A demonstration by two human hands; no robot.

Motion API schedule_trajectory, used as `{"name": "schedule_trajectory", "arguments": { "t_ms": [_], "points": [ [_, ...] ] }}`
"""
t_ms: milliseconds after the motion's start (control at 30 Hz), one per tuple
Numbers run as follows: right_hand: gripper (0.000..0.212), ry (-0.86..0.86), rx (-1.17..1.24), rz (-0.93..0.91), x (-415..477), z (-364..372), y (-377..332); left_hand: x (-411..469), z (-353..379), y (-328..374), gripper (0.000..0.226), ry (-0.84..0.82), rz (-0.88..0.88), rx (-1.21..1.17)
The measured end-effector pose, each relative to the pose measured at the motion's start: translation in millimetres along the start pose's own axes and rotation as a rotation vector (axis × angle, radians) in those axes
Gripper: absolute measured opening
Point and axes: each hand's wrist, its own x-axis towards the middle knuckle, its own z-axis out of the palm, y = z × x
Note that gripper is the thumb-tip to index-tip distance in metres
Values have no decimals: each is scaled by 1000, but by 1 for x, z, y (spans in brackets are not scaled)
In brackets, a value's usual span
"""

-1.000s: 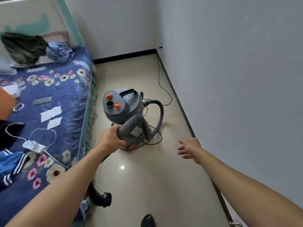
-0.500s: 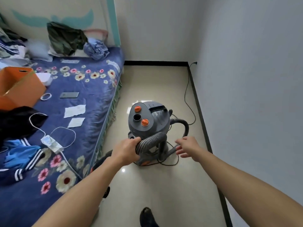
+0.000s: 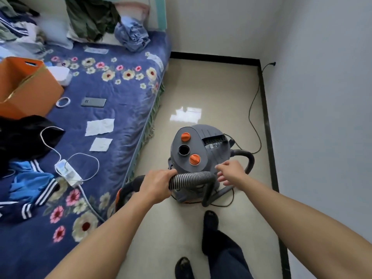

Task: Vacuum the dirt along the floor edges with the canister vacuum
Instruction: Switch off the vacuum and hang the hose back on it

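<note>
While my left grip (image 3: 159, 185) wraps the ribbed hose (image 3: 191, 178), lying left-to-right before the floor-standing canister vacuum (image 3: 203, 146), my right grip (image 3: 231, 172) hovers empty, fingers spread, just beside the hose's bend. I judge this grip nearer the baseboard (image 3: 267, 127).

The beige floor (image 3: 201, 87) carries the grey canister vacuum (image 3: 201, 146) and a black cord (image 3: 251, 117) by the wall, while the flowered blue bed (image 3: 124, 93) holds an orange box (image 3: 26, 91), a phone (image 3: 93, 102), two white tissues (image 3: 99, 127), a charger (image 3: 67, 172) and clothes (image 3: 30, 184).
</note>
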Motion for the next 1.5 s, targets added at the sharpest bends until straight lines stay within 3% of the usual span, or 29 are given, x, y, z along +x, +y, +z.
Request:
{"name": "schedule_trajectory", "arguments": {
  "t_ms": [167, 300, 533, 667, 1033, 1200, 1500],
  "points": [
    [14, -49, -177, -51, 78, 22, -31, 45, 23, -18, 21, -40, -42, -25],
    [10, -133, -478, -133, 132, 44, -42, 78, 49, -25, 23, -79, -60, -23],
    [30, -195, -957, -301, 185, 77, -41, 101, 90, -43, 27, -124, -139, -86],
    [32, -169, -1141, -495, 196, 84, -34, 110, 101, -58, 25, -155, -149, -138],
    [23, -160, -1218, -794, 201, 89, -20, 126, 101, -70, 24, -165, -108, -147],
    [6, -220, -1261, -908, 202, 83, -17, 130, 100, -73, 23, -162, -84, -133],
    [34, -321, -1346, -1039, 207, 76, -19, 131, 93, -73, 27, -147, -76, -142]
  ]
}}
